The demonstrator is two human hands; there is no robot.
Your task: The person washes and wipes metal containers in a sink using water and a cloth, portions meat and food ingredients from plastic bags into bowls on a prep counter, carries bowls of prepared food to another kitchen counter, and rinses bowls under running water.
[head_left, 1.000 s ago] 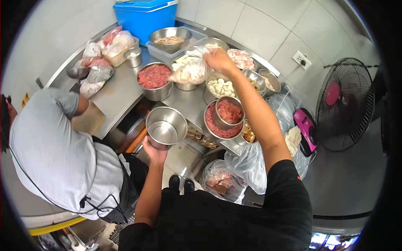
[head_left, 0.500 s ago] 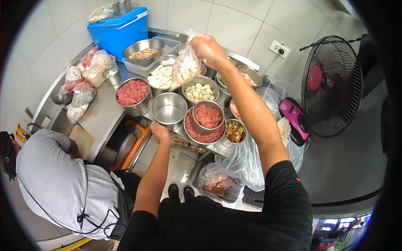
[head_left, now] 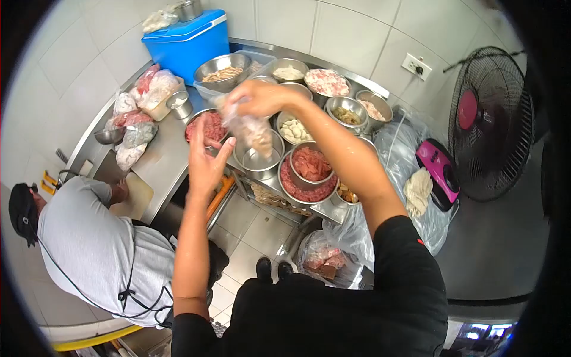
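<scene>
My right hand (head_left: pixel 257 99) is closed on the top of a clear plastic bag (head_left: pixel 254 132) with pale, whitish pieces inside. The bag hangs tilted over a steel pot (head_left: pixel 262 171), whose visible inside is bare metal. My left hand (head_left: pixel 208 152) is raised just left of the bag, fingers apart, holding nothing. Behind it sits a pot of red ground meat (head_left: pixel 209 126), partly hidden by my fingers. To the right of the steel pot, a smaller pot of red meat (head_left: pixel 311 164) rests on a wider bowl of ground meat (head_left: pixel 306 193). White round pieces (head_left: pixel 294 130) fill another pot, partly behind my right arm.
A co-worker in a grey shirt (head_left: pixel 89 238) bends over the counter at left. A blue cooler (head_left: pixel 184 44) and bagged meat (head_left: pixel 137 134) stand behind. On the right are a fan (head_left: pixel 485 122), a pink-and-black device (head_left: pixel 439 169) and a cloth (head_left: pixel 418 191). Bagged meat (head_left: pixel 321 259) lies below.
My right hand has brought the bag down and left, over the steel pot. My left hand has left that pot's rim and risen beside the bag, its fingers spreading. The view has shifted slightly.
</scene>
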